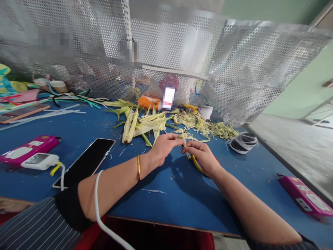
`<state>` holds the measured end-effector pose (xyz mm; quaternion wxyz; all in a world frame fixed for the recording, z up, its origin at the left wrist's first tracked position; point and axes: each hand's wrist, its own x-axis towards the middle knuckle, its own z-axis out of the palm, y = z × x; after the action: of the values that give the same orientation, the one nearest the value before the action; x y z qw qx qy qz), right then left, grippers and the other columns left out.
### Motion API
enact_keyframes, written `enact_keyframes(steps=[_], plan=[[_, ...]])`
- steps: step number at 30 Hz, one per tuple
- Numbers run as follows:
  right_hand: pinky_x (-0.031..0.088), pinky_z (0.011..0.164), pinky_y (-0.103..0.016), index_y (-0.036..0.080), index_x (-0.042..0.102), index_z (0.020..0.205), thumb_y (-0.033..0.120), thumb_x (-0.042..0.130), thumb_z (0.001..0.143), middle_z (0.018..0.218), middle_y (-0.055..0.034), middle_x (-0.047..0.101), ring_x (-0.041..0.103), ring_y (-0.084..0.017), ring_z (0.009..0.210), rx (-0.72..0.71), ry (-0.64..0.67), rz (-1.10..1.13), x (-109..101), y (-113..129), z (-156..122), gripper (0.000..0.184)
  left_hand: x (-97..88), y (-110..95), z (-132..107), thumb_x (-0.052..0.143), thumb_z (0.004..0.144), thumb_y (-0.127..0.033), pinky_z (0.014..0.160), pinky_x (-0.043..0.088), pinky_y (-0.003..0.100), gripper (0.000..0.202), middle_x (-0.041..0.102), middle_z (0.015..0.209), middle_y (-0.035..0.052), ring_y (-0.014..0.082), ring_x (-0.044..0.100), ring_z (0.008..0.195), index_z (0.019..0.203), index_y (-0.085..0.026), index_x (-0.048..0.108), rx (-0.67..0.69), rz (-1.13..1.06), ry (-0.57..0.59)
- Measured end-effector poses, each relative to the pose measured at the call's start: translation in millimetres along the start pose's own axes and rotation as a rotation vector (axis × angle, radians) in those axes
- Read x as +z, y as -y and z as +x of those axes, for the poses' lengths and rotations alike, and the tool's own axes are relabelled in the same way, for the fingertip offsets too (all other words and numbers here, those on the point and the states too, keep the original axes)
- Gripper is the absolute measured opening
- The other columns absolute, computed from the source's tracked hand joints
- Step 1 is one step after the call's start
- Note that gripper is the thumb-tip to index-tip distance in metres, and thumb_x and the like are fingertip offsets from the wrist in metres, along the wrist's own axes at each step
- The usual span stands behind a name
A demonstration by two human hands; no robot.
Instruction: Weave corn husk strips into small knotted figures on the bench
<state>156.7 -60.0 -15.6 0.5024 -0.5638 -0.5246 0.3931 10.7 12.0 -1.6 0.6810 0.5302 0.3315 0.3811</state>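
Note:
My left hand (166, 147) is closed in a pinch on a small piece of pale corn husk (182, 139) above the blue table. Close beside it, the thumb and fingers of my right hand (201, 156) pinch the lower end of the same piece. A tool with a yellow handle (197, 164) and a bit of red shows at my right palm; its kind is hidden, and I cannot tell whether the palm grips it. Just beyond my hands lies a pile of corn husks (145, 123). Shredded husk scraps (200, 123) are heaped to its right.
A spool of white thread (243, 142) sits at right. Pink cases (307, 196) lie at both sides. A black-screened phone (87, 161) rests left of my left arm, with a white cable (97, 208) across that arm. A perforated metal screen (166, 41) stands behind an orange packet (149, 102).

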Motion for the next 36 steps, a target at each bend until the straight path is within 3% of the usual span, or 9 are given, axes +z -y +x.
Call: enact_keyframes(steps=[5,14,18,25,31,36], plan=[[0.036,0.061,-0.028,0.019,0.067,0.065,0.031,0.064,0.074,0.067,-0.0019,0.062,0.051,-0.016,0.067,-0.003,-0.001,-0.028,-1,2,-1,0.015,1.3,1,1,0.078,0.060,-0.021,0.076,0.043,0.030,0.012,0.064,0.068,-0.0012,0.0123,0.054,0.069,0.066,-0.016,0.069,0.025,0.007,-0.035],[0.031,0.054,-0.025,0.016,0.063,0.070,0.054,0.070,0.074,0.062,0.0016,0.054,0.040,-0.011,0.057,0.004,-0.111,-0.082,1,2,-1,0.038,2.3,1,-1,0.077,0.062,-0.018,0.075,0.043,0.028,0.009,0.065,0.067,-0.0001,0.0113,0.055,0.067,0.065,-0.016,0.069,-0.051,-0.051,0.008],[0.033,0.055,-0.025,0.016,0.062,0.069,0.050,0.067,0.078,0.063,0.0019,0.052,0.041,-0.011,0.059,-0.040,-0.095,-0.110,-1,-4,0,0.035,2.6,-3,-2,0.075,0.067,-0.020,0.075,0.043,0.029,0.006,0.066,0.067,0.0014,0.0122,0.056,0.068,0.066,-0.017,0.071,-0.068,-0.040,0.033],[0.033,0.056,-0.024,0.016,0.060,0.067,0.046,0.067,0.079,0.062,0.0024,0.051,0.041,-0.011,0.059,-0.123,-0.107,-0.179,1,-6,3,0.033,3.7,-3,-1,0.077,0.064,-0.020,0.078,0.042,0.030,0.008,0.067,0.071,0.0029,0.0135,0.055,0.071,0.069,-0.015,0.073,-0.017,-0.007,-0.038],[0.035,0.058,-0.024,0.017,0.060,0.068,0.045,0.063,0.081,0.063,0.0019,0.053,0.043,-0.012,0.060,-0.171,-0.218,-0.185,2,-6,3,0.032,3.7,-3,-4,0.080,0.062,-0.025,0.078,0.040,0.029,0.017,0.069,0.081,0.0036,0.0144,0.057,0.079,0.076,-0.016,0.074,-0.091,-0.071,0.025],[0.035,0.056,-0.024,0.017,0.060,0.069,0.044,0.063,0.081,0.063,0.0022,0.054,0.043,-0.011,0.059,-0.183,-0.198,-0.210,5,-7,3,0.030,1.5,2,-3,0.079,0.063,-0.024,0.081,0.040,0.030,0.014,0.068,0.083,0.0022,0.0148,0.057,0.084,0.073,-0.017,0.073,-0.122,-0.079,0.035]])
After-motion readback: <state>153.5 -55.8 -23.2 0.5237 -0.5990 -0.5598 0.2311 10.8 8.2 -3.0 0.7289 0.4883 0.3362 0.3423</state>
